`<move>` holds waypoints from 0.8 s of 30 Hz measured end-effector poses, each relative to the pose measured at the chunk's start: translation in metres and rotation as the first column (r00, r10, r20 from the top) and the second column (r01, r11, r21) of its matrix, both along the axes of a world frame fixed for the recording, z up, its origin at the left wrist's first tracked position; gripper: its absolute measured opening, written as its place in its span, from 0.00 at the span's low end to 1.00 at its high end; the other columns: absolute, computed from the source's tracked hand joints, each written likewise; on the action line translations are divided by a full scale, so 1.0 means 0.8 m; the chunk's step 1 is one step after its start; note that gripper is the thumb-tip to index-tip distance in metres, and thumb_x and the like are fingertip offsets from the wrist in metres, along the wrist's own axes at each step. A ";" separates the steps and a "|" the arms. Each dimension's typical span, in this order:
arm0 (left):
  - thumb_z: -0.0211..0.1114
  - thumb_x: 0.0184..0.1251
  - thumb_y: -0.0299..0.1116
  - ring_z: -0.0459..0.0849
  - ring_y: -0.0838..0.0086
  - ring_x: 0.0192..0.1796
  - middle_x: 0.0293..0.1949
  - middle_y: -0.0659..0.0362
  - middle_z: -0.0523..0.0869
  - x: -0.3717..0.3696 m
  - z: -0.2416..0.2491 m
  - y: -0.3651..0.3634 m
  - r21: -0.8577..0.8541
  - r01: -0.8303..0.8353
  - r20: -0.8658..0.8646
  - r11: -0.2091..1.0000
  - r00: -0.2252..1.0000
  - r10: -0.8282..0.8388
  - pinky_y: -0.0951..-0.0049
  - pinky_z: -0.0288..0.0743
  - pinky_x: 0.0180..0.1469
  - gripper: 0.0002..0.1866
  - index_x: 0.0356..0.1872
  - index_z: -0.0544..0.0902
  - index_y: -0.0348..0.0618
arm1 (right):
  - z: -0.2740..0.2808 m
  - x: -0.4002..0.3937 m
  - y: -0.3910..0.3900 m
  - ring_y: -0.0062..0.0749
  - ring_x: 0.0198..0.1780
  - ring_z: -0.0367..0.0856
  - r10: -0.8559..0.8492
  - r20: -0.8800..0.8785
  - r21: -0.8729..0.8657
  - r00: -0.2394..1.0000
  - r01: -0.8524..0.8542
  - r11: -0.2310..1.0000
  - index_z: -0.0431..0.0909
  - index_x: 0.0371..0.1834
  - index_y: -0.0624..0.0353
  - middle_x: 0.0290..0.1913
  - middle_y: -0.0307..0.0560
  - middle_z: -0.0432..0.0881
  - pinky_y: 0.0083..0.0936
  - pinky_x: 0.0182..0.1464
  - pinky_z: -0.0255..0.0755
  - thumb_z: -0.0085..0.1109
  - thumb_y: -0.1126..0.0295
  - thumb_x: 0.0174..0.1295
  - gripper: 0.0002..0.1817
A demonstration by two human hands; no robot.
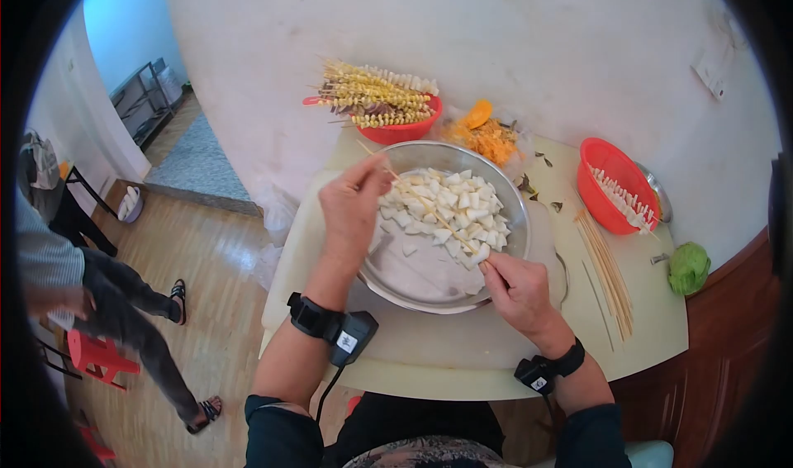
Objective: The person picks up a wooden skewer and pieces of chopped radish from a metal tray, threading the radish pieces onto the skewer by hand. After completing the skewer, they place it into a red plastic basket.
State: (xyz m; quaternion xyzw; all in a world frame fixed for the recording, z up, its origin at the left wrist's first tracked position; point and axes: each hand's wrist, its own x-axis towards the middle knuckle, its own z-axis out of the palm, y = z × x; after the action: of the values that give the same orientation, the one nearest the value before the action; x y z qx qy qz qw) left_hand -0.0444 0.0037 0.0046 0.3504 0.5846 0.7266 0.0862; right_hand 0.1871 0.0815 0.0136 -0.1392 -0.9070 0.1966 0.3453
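A wooden skewer [431, 210] slants across a wide metal bowl [429, 304] of white cut pieces [462, 199]. My left hand [357, 199] pinches the skewer near its upper end, over the bowl's left side. At the bowl's lower right rim, my right hand [519, 290] is closed at the skewer's lower end, with a white piece [477, 256] against its fingertips. The bare bottom of the bowl shows at the lower left of the heap.
A red basket [401, 133] of loaded skewers stands behind the bowl, near orange shreds [494, 142]. To the right are loose skewers [605, 274], another red basket [596, 183] and a green cabbage [689, 268]. A person [124, 303] is at the left by a red stool [101, 356].
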 end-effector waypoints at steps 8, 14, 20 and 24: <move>0.59 0.63 0.21 0.86 0.73 0.38 0.37 0.53 0.85 0.058 0.010 0.000 -0.154 0.216 0.001 0.964 0.976 -0.218 0.77 0.82 0.41 0.12 0.47 0.80 0.29 | -0.003 0.000 0.000 0.41 0.21 0.75 -0.005 -0.018 -0.022 1.000 0.005 1.000 0.73 0.27 0.60 0.19 0.48 0.73 0.33 0.22 0.66 0.57 0.76 0.56 0.03; 0.62 0.60 0.23 0.85 0.76 0.35 0.33 0.54 0.86 0.069 0.008 0.000 -0.229 0.246 0.014 0.942 0.968 -0.250 0.79 0.82 0.39 0.13 0.46 0.81 0.28 | -0.005 0.001 0.001 0.40 0.21 0.76 -0.020 -0.031 -0.038 0.999 0.019 0.999 0.73 0.27 0.60 0.19 0.47 0.74 0.33 0.22 0.67 0.56 0.75 0.56 0.03; 0.64 0.59 0.23 0.85 0.79 0.33 0.30 0.56 0.87 0.100 0.007 -0.006 -0.273 0.347 -0.066 0.897 0.924 -0.377 0.81 0.80 0.37 0.12 0.44 0.82 0.31 | -0.005 -0.001 0.000 0.41 0.21 0.76 -0.039 -0.024 -0.004 0.999 0.039 0.999 0.72 0.27 0.59 0.19 0.47 0.74 0.33 0.22 0.66 0.56 0.75 0.56 0.04; 0.64 0.60 0.24 0.84 0.80 0.32 0.29 0.56 0.87 0.102 0.010 -0.007 -0.276 0.350 -0.038 0.895 0.927 -0.374 0.81 0.80 0.37 0.11 0.44 0.82 0.32 | -0.005 -0.002 0.001 0.42 0.21 0.76 -0.042 -0.030 0.006 0.999 0.042 0.999 0.72 0.26 0.59 0.18 0.48 0.74 0.34 0.22 0.66 0.56 0.75 0.56 0.04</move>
State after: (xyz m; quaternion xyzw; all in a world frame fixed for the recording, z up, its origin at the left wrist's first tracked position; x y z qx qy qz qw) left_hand 0.0372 -0.0018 0.0125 0.4710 0.6040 0.5966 0.2394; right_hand 0.1858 0.0820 0.0095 -0.1541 -0.8993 0.1885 0.3633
